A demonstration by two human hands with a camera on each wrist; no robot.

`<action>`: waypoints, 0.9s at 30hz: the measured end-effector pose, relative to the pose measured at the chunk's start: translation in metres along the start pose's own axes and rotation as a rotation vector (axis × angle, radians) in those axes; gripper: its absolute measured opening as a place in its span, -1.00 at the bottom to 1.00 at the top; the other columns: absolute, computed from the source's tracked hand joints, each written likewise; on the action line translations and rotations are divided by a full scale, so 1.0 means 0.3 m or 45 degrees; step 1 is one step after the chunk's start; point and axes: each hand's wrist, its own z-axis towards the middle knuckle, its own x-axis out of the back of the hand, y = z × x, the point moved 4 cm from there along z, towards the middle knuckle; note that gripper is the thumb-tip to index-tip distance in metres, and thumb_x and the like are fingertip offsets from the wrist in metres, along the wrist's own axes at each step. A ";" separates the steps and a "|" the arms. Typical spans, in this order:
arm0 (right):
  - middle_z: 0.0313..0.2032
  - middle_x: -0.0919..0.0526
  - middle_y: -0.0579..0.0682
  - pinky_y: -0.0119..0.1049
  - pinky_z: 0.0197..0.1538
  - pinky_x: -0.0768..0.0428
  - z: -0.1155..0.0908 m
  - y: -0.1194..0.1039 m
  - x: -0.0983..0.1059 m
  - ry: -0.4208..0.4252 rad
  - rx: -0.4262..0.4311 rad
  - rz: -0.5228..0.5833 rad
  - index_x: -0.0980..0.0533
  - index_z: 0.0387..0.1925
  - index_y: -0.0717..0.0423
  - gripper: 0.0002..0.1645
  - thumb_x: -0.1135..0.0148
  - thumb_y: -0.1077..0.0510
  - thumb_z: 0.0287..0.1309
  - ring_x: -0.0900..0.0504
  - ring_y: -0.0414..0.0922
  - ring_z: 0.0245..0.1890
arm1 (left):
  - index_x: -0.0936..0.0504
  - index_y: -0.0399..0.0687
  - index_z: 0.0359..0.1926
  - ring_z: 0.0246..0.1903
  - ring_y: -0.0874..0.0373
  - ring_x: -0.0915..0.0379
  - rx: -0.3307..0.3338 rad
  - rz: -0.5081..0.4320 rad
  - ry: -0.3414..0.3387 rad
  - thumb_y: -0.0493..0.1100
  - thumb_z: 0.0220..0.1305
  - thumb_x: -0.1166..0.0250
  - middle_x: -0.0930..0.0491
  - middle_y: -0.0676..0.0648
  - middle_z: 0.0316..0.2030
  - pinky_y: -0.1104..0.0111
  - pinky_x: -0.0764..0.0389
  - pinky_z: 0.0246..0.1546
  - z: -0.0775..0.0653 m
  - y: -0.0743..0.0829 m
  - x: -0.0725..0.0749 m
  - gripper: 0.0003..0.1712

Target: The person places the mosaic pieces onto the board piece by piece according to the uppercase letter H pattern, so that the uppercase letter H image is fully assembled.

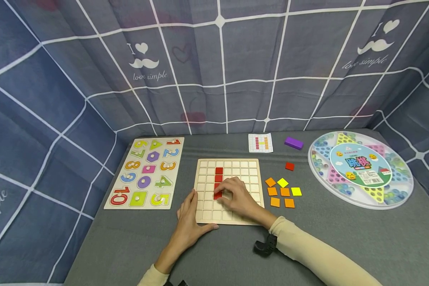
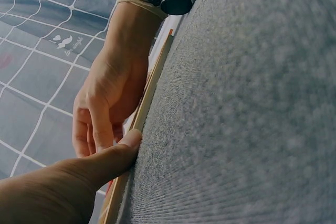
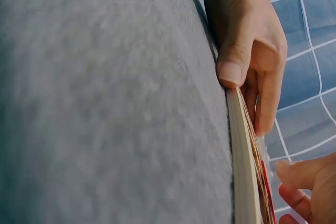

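A wooden grid board lies flat, with a column of red square tiles in its upper and middle part. My right hand is over the board, thumb and bent index finger at either side of the lowest red tile. The right wrist view shows these fingertips close to the red tiles along the board's edge. My left hand steadies the board's near left corner, its fingers straight along the left side. In the left wrist view its thumb presses the near edge.
Several orange tiles, two yellow tiles and a red tile lie right of the board. Behind are a pattern card and a purple block. A number puzzle sits left, a round game board far right.
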 end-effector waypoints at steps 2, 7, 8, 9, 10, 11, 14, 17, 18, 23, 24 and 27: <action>-0.16 -0.68 -0.21 -0.13 0.03 -0.32 -0.001 0.001 0.018 0.009 0.010 -0.003 -0.66 -0.20 -0.07 -0.72 -0.50 0.21 -0.01 -0.44 -0.18 -0.10 | -0.07 -0.41 0.46 0.36 -0.29 -0.07 -0.004 -0.001 0.002 0.09 -0.31 -0.67 -0.06 -0.38 0.45 -0.13 -0.03 0.18 -0.001 0.000 0.001 0.42; -0.16 -0.68 -0.14 -0.15 -0.02 -0.32 -0.005 0.024 0.089 0.052 0.000 0.038 -0.66 -0.20 0.03 -0.73 -0.48 0.25 0.00 -0.46 -0.08 -0.14 | -0.06 -0.41 0.46 0.35 -0.30 -0.07 -0.009 -0.010 0.008 0.07 -0.32 -0.67 -0.06 -0.39 0.45 -0.12 -0.03 0.16 -0.003 0.002 0.003 0.42; -0.16 -0.68 -0.13 -0.15 -0.01 -0.32 -0.008 0.034 0.108 0.063 -0.011 0.046 -0.65 -0.19 0.05 -0.73 -0.47 0.26 0.01 -0.46 -0.07 -0.14 | -0.06 -0.41 0.46 0.35 -0.30 -0.07 -0.009 -0.009 0.008 0.07 -0.32 -0.67 -0.06 -0.39 0.45 -0.12 -0.03 0.15 -0.002 0.002 0.003 0.42; -0.16 -0.68 -0.11 -0.15 -0.01 -0.33 -0.011 0.045 0.128 0.076 -0.017 0.049 -0.65 -0.19 0.07 -0.73 -0.47 0.27 0.01 -0.47 -0.05 -0.13 | -0.06 -0.41 0.46 0.35 -0.30 -0.07 -0.007 -0.012 0.008 0.07 -0.32 -0.68 -0.05 -0.38 0.45 -0.12 -0.03 0.15 -0.003 0.002 0.003 0.42; -0.16 -0.68 -0.09 -0.14 -0.02 -0.34 -0.016 0.059 0.150 0.088 -0.029 0.051 -0.65 -0.18 0.09 -0.73 -0.46 0.28 0.01 -0.46 -0.04 -0.13 | -0.06 -0.40 0.47 0.35 -0.29 -0.07 -0.005 -0.014 0.005 0.07 -0.31 -0.67 -0.05 -0.38 0.45 -0.12 -0.02 0.15 -0.003 0.002 0.003 0.42; -0.16 -0.68 -0.09 -0.15 -0.02 -0.34 -0.022 0.074 0.172 0.101 -0.047 0.043 -0.65 -0.18 0.09 -0.72 -0.46 0.28 0.01 -0.46 -0.05 -0.11 | -0.06 -0.40 0.47 0.35 -0.29 -0.07 -0.004 -0.015 0.004 0.07 -0.31 -0.67 -0.05 -0.37 0.45 -0.11 -0.02 0.15 -0.002 0.002 0.002 0.42; -0.15 -0.68 -0.09 -0.14 -0.01 -0.37 -0.046 0.128 0.242 0.137 -0.106 0.000 -0.66 -0.16 0.08 -0.70 -0.47 0.28 0.01 -0.45 -0.08 -0.08 | -0.07 -0.39 0.47 0.34 -0.27 -0.07 -0.003 -0.016 0.001 0.09 -0.31 -0.67 -0.05 -0.36 0.46 -0.11 -0.02 0.15 -0.002 0.001 0.001 0.42; -0.14 -0.67 -0.11 -0.12 0.03 -0.36 -0.073 0.183 0.310 0.160 -0.174 -0.055 -0.65 -0.13 0.05 -0.69 -0.47 0.25 0.03 -0.43 -0.11 -0.05 | -0.07 -0.40 0.47 0.34 -0.27 -0.07 -0.004 -0.026 0.004 0.08 -0.32 -0.68 -0.04 -0.36 0.46 -0.11 0.00 0.16 -0.003 0.002 0.001 0.42; -0.13 -0.67 -0.10 -0.10 0.06 -0.35 -0.082 0.200 0.331 0.169 -0.195 -0.066 -0.65 -0.13 0.05 -0.69 -0.47 0.24 0.03 -0.43 -0.11 -0.04 | -0.07 -0.40 0.46 0.34 -0.28 -0.07 -0.005 -0.028 0.007 0.08 -0.32 -0.68 -0.05 -0.37 0.46 -0.12 0.00 0.16 -0.003 0.002 0.001 0.42; -0.11 -0.67 -0.03 -0.09 0.05 -0.30 -0.117 0.266 0.428 0.233 -0.261 -0.138 -0.64 -0.11 0.04 -0.70 -0.44 0.22 0.08 -0.42 -0.05 -0.02 | -0.07 -0.41 0.46 0.34 -0.29 -0.07 -0.017 -0.033 0.019 0.06 -0.33 -0.68 -0.05 -0.37 0.45 -0.10 0.00 0.15 -0.003 0.000 0.000 0.43; -0.12 -0.67 -0.01 -0.11 0.02 -0.29 -0.122 0.277 0.444 0.251 -0.265 -0.161 -0.64 -0.11 0.04 -0.71 -0.43 0.22 0.09 -0.41 -0.05 -0.04 | -0.06 -0.41 0.46 0.34 -0.29 -0.07 -0.020 -0.035 0.022 0.06 -0.33 -0.69 -0.05 -0.37 0.45 -0.09 0.00 0.14 -0.002 0.000 0.000 0.43; -0.14 -0.67 0.04 -0.16 -0.04 -0.25 -0.136 0.311 0.483 0.295 -0.275 -0.211 -0.64 -0.12 0.08 -0.72 -0.41 0.27 0.10 -0.38 -0.05 -0.09 | -0.06 -0.41 0.46 0.33 -0.29 -0.07 -0.027 -0.040 0.023 0.05 -0.33 -0.69 -0.04 -0.38 0.45 -0.07 -0.01 0.11 -0.003 0.000 -0.001 0.43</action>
